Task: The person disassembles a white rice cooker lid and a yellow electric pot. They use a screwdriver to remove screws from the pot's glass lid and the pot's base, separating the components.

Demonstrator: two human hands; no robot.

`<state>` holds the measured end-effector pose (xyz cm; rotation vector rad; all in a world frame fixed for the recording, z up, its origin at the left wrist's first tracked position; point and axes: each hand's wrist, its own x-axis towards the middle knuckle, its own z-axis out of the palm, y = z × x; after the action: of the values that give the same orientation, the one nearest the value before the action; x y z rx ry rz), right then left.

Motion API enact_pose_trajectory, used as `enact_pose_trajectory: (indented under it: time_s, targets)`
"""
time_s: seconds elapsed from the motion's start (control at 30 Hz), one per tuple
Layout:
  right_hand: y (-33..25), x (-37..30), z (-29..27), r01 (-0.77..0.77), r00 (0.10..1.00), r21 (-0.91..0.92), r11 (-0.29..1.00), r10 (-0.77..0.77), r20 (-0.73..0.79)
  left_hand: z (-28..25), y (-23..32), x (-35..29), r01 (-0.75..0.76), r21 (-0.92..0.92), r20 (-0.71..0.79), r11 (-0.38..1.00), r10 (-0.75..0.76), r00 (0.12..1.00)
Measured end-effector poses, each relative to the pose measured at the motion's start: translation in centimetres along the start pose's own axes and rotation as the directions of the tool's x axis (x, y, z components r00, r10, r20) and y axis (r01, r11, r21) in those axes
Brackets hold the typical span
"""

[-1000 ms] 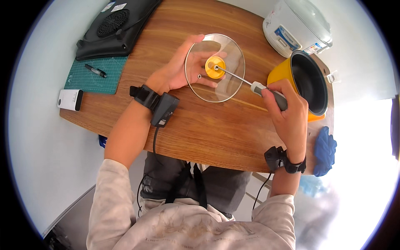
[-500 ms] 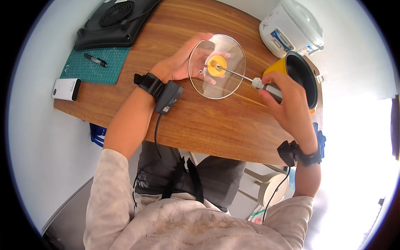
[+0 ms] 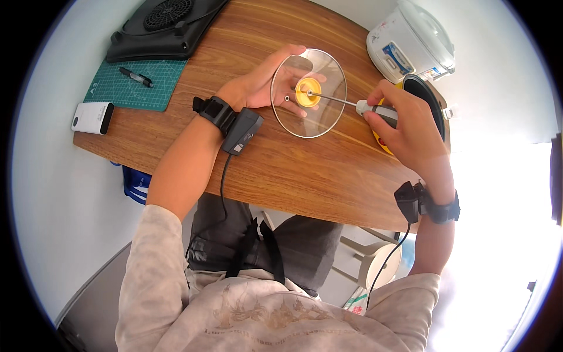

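My left hand (image 3: 265,82) holds a round glass pot lid (image 3: 326,120) with a metal rim, tilted up above the table. The thumb lies at the lid's upper edge, and the other fingers show through the glass behind it. At the lid's centre is a yellow knob (image 3: 307,92), cupped by those fingers. In my right hand (image 3: 404,117) is a screwdriver (image 3: 365,107) with a grey and white handle, gripped between thumb and fingers. Its metal shaft reaches left to the lid's centre, the tip at the middle of the knob. A small steam hole shows beside the knob.
Behind my right hand stands a yellow pot (image 3: 382,142) with a dark inside. A white rice cooker (image 3: 404,47) is at the back right. Far left are a green cutting mat (image 3: 117,97) with a pen (image 3: 136,77), a white power bank (image 3: 92,117) and a black cooling pad (image 3: 170,35).
The lid has shifted slightly right with my left hand. My right hand has turned on the screwdriver handle and now covers more of the yellow pot. The tip stays at the lid's centre.
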<state>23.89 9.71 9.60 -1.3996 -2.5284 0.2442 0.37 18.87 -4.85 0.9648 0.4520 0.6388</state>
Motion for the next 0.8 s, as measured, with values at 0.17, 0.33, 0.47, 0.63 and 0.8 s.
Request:
enact_pose_trajectory:
  time_s: [0.17,0.33,0.47,0.63,0.8]
  targets:
    - [-1.0,0.9,-0.7,0.078,0.997,-0.133,0.988,-0.081,-0.016,-0.1,-0.2,0.0,-0.006,0.016,0.009,1.000,0.006,1.000]
    - [-2.4,1.9,-1.3,-0.224,0.972,-0.074,0.972,0.228,0.055,-0.3,-0.3,0.2,0.004,-0.002,0.033,1.000,-0.004,0.999]
    - [-2.7,1.7,-0.7,-0.305,0.952,0.024,0.952,0.304,0.047,-0.8,-0.7,0.4,-0.010,-0.037,0.034,0.999,0.011,0.999]
    - [-1.4,1.3,0.0,-0.386,0.923,0.258,0.886,0.372,0.101,-0.1,-0.5,0.1,-0.051,-0.033,-0.018,0.998,0.050,0.999]
    - [0.2,-2.1,-0.3,-0.409,0.900,0.435,0.802,0.432,0.050,-1.6,-1.2,0.9,0.025,-0.082,0.085,0.996,-0.018,0.996]
